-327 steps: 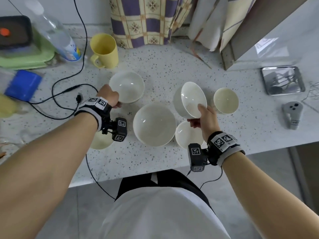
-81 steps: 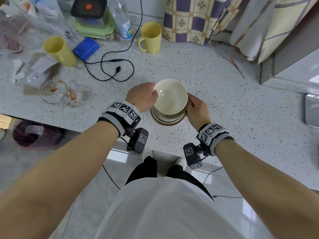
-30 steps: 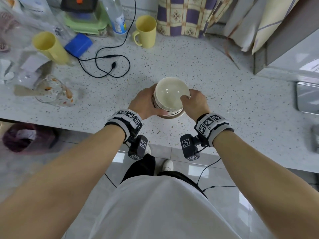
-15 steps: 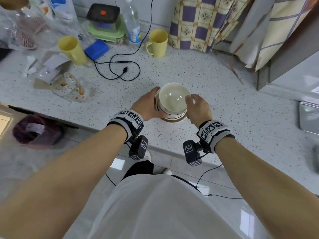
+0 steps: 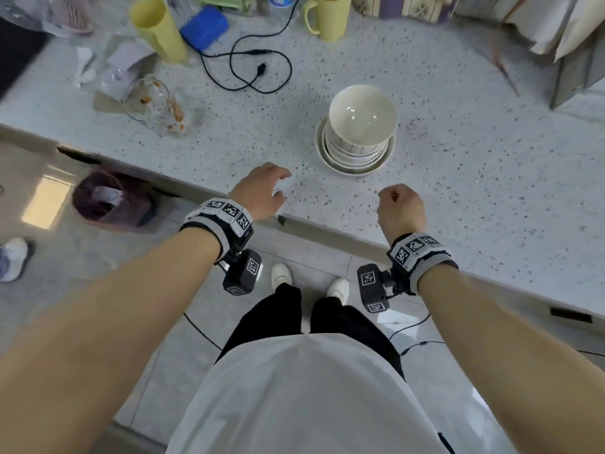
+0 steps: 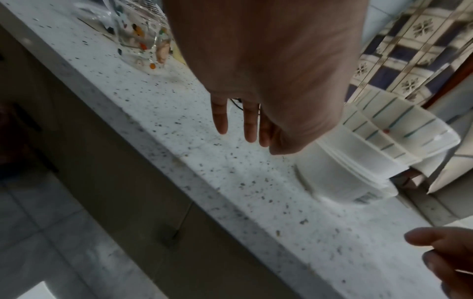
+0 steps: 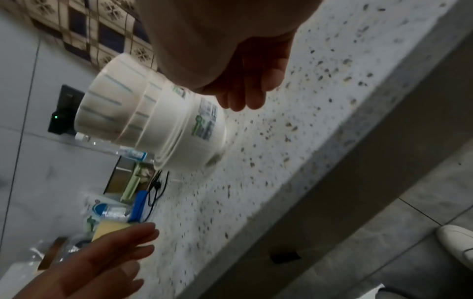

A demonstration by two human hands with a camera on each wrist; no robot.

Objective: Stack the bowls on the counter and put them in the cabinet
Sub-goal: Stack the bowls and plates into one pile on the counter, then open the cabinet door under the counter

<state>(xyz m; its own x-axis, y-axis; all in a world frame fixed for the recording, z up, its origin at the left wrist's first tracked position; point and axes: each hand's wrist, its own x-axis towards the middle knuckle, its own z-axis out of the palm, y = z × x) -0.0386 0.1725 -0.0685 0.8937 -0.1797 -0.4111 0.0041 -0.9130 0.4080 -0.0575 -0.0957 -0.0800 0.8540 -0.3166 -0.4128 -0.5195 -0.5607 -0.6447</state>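
A stack of several white bowls (image 5: 358,126) stands upright on the speckled counter (image 5: 474,198), the smallest on top and the widest at the bottom. The stack also shows in the left wrist view (image 6: 358,161) and the right wrist view (image 7: 163,121), with green stripes on the upper bowls. My left hand (image 5: 262,188) hovers near the counter's front edge, left of the stack and apart from it, fingers (image 6: 247,123) straight and relaxed. My right hand (image 5: 401,204) hangs near the edge below the stack, fingers (image 7: 240,97) loosely curled and holding nothing.
A patterned glass tumbler (image 5: 157,108) stands at the left, behind it two yellow cups (image 5: 160,27) (image 5: 325,14), a blue box (image 5: 204,27) and a black cable (image 5: 248,70). A dark bin (image 5: 108,199) sits on the floor below the counter edge.
Both hands have let go of the bowl stack and drawn back toward the counter's front edge. The stack stays on the counter. My view has tilted down toward the floor.
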